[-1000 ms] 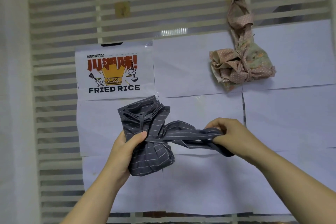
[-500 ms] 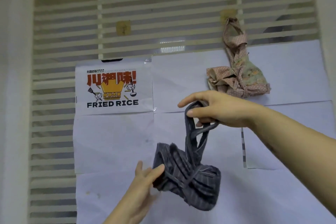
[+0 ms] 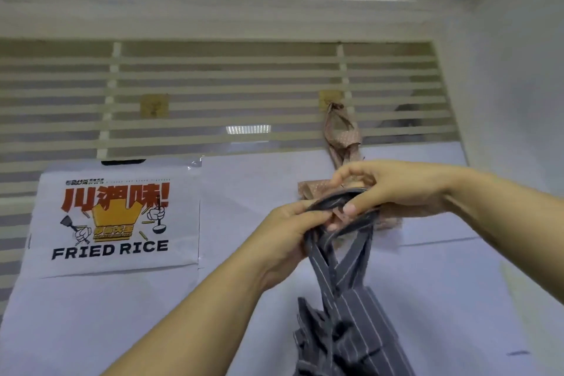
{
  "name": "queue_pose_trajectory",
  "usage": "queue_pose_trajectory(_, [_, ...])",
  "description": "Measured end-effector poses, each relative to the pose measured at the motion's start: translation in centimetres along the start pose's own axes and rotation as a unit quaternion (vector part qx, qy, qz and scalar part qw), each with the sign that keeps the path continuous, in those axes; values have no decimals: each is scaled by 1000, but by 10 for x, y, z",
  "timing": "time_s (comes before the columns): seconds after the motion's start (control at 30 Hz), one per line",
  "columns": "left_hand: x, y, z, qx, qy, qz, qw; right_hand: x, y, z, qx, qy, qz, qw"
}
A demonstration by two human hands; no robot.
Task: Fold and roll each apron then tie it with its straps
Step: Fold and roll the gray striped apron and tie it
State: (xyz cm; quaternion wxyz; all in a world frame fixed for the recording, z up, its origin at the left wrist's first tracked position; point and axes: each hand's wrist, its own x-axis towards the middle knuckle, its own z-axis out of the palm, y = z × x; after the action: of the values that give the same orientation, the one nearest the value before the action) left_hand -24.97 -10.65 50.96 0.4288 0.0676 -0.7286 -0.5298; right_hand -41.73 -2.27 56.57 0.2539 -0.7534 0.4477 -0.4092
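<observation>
Slatted wall panel (image 3: pixel 213 76) filled the upper view, with white paper sheets (image 3: pixel 122 314) taped below it and a "FRIED RICE" poster (image 3: pixel 113 220) at left. Two square adhesive hooks sat on the slats: the left hook (image 3: pixel 154 105) was bare, the right hook (image 3: pixel 329 99) carried a pink dotted apron bundle (image 3: pixel 341 134), already tied and hanging by its strap, its lower part mostly hidden behind the hands.

Grey pinstriped apron bundle (image 3: pixel 351 336) hung low, at the bottom edge of view, rolled and apparently bound. Its strap loop (image 3: pixel 341 256) ran upward from the bundle, the two runs crossing once, so the long axis was near vertical with the bundle straight below the grip.

Right hand (image 3: pixel 393 189) was closed over the top of the loop, thumb under and fingers over the strap. Left hand (image 3: pixel 293 223) pinched the same loop just beside it, on the left. Both hands were touching or nearly so, in front of the pink bundle.

Judgement: folding, rolling and tying looked done for this apron; the step in hand seemed to be spreading the loop for hanging. The bare hook lay up and well to the left of the grip, nearer the left hand. Motion blur at the fingers, so exact finger placement could not be told
</observation>
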Motion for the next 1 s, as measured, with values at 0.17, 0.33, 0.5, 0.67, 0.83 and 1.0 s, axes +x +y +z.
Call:
queue_pose_trajectory(0.17, [44,53,-5,-21,-100,27,994,-3,-16,-60,75,52,-73,993])
queue_pose_trajectory(0.33, [94,101,2,186,-67,94,976,19,-54,-88,-272,198,-102,936])
queue_pose_trajectory(0.5, [152,141,14,486,58,210,846,63,-82,-117,-528,302,-123,785])
queue_pose_trajectory(0.67, [201,129,22,612,86,200,760,113,-65,-143,-562,347,-77,747])
queue_pose_trajectory(0.83, [243,103,9,615,109,197,755,159,-40,-164,-557,329,-65,760])
queue_pose_trajectory(1.0, [260,99,-1,605,139,185,762,168,-33,-171,-435,321,-68,839])
